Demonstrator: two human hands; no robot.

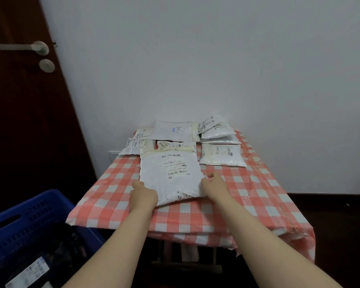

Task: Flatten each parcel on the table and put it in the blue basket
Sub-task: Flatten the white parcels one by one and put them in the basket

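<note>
Blue plastic down at the far left: the basket (pixel 40 202) sits low beside the surface (pixel 247 196), already holding dark stuff and one labelled bag. Moving right, the left hand (pixel 142 195) is on the near left corner of the parcel (pixel 170 175), thumb on top, fingers curled out of sight under the edge, so it's clamped on. The parcel itself lies mid-surface on the check cloth (pixel 121 206), white poly, label face up with its print upside down from here, so its top points at the far wall. Long axis, by my reading, runs away from the person, near to far. Right again, the right hand (pixel 215 186) has the right edge: thumb pinching the film where it crumples, forefinger straight along the side.

Now the worries. That film looks slick and soft, and two edge grips could let the middle sag or slide free on the swing left to the basket. Trapped air may puff it back up if it isn't pressed down first. Dragging it could ruck the cloth, and the far pile (pixel 220 154) sits close behind, easy to nudge.
</note>
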